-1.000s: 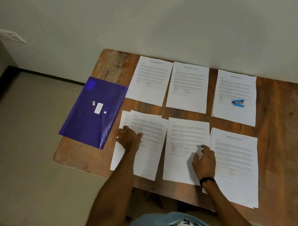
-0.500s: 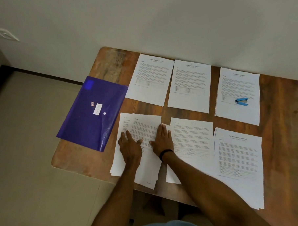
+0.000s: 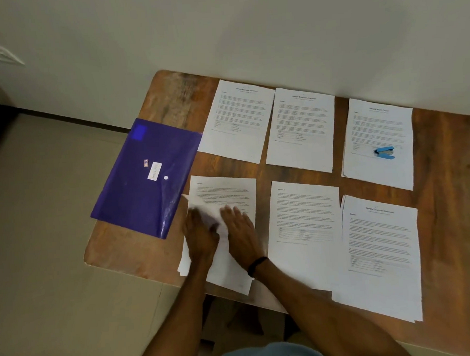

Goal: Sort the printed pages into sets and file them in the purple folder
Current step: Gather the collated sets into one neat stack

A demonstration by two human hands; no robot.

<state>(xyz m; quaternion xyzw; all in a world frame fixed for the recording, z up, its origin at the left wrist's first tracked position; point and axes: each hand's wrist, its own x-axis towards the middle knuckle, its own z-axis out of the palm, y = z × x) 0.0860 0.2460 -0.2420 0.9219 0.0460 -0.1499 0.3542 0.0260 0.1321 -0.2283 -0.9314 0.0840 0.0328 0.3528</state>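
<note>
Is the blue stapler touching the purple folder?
Apart. The head view shows the stapler resting on the far-right page, with two other pages lying between it and the folder.

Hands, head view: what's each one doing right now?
Left hand: at the lifted sheet corner of the near-left page pile, blurred; grip cannot be told.
Right hand: open, pressing flat on that pile.

Dim, even indoor light; picture running soft.
Left hand (image 3: 201, 235) and right hand (image 3: 240, 232) smearing with motion near 6 o'clock; pale sheen glinting off purple folder (image 3: 137, 187) at 9 o'clock; print on pages (image 3: 301, 129) blurring past reading.
</note>
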